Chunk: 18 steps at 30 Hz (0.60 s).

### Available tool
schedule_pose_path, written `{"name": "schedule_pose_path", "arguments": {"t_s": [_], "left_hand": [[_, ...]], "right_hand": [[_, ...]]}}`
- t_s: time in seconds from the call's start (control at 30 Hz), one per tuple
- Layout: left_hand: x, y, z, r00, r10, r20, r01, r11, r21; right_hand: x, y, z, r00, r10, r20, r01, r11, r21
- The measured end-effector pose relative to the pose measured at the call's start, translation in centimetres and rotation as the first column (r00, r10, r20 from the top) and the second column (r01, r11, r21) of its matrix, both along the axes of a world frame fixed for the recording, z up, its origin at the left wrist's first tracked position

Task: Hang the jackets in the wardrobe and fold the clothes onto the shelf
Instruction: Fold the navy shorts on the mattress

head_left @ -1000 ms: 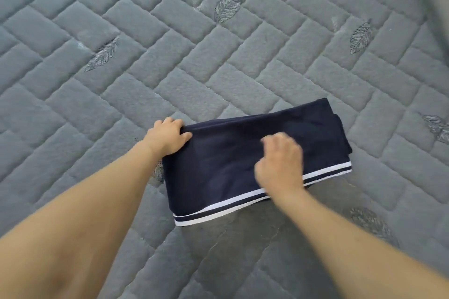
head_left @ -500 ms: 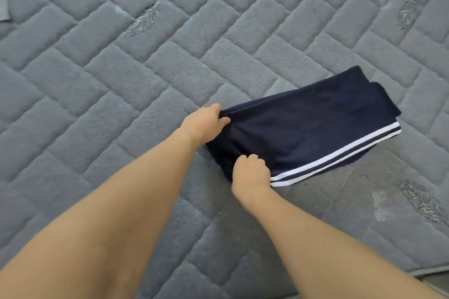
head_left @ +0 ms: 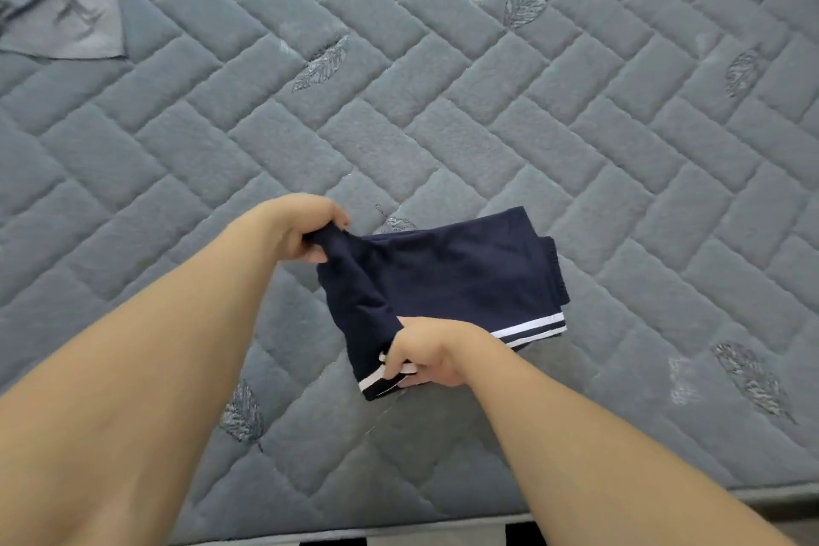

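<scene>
Both hands gripped a folded navy garment with white stripes on the grey quilted mattress: left hand its far-left corner, right hand its near striped edge.

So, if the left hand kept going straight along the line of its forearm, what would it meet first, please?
Probably only bare quilted mattress. The left hand, gripping the navy garment by a corner, points up and right, though depth is unclear.
</scene>
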State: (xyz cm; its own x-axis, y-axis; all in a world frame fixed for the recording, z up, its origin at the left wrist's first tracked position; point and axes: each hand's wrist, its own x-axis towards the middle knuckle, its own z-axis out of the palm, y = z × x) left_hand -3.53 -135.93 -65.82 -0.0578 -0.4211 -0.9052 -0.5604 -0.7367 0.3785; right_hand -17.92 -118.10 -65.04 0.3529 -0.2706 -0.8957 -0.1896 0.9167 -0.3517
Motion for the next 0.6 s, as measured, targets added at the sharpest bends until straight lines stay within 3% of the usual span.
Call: {"name": "schedule_pose_path", "arguments": {"t_s": [0.17,0.27,0.3,0.33,0.37,0.4,0.43,0.47,0.53,0.57,0.6], "left_hand": [[-14.6,1.5,2.4,0.981,-0.102,-0.163,0.107,0.994,0.023],[-21.5,3.0,2.1,0.916,-0.375,-0.142,0.383,0.923,0.031],[-22.9,3.4,1.3,0.843,-0.534,-0.068,0.537,0.844,0.025],[-23.9,3.7,0.4,0.691,-0.72,0.072,0.722,0.692,-0.008],[-24.5,4.0,-0.7,0.471,-0.835,0.283,0.877,0.477,-0.054],[-25.0,4.3,-1.6,0.338,-0.83,0.444,0.941,0.312,-0.133],[-25.2,4.4,-2.4,0.341,-0.794,0.503,0.939,0.262,-0.223],[-25.0,4.3,-3.2,0.406,-0.787,0.464,0.909,0.295,-0.295],[-24.3,4.0,-4.2,0.65,-0.727,0.223,0.747,0.557,-0.363],[-23.9,3.9,-4.5,0.722,-0.67,0.174,0.678,0.635,-0.37],[-23.6,3.7,-4.9,0.752,-0.629,0.195,0.648,0.654,-0.389]], "right_hand": [[-12.0,3.7,0.5,0.946,-0.324,0.03,0.315,0.933,0.174],[-18.8,6.4,-0.3,0.845,-0.519,-0.126,0.534,0.813,0.231],[-20.4,7.0,-0.8,0.805,-0.562,-0.187,0.592,0.773,0.226],[-21.7,7.6,-1.3,0.772,-0.593,-0.229,0.634,0.742,0.217],[-22.5,8.0,-1.8,0.752,-0.613,-0.243,0.658,0.724,0.208],[-22.8,8.2,-2.3,0.741,-0.629,-0.233,0.67,0.711,0.212],[-22.8,8.3,-2.7,0.748,-0.633,-0.199,0.663,0.714,0.223],[-22.4,8.1,-3.2,0.767,-0.62,-0.168,0.642,0.734,0.22],[-21.2,7.3,-4.5,0.797,-0.562,-0.222,0.595,0.794,0.127],[-20.4,6.9,-4.9,0.78,-0.551,-0.297,0.586,0.809,0.041],[-19.7,6.5,-5.2,0.735,-0.566,-0.374,0.592,0.804,-0.052]]}}
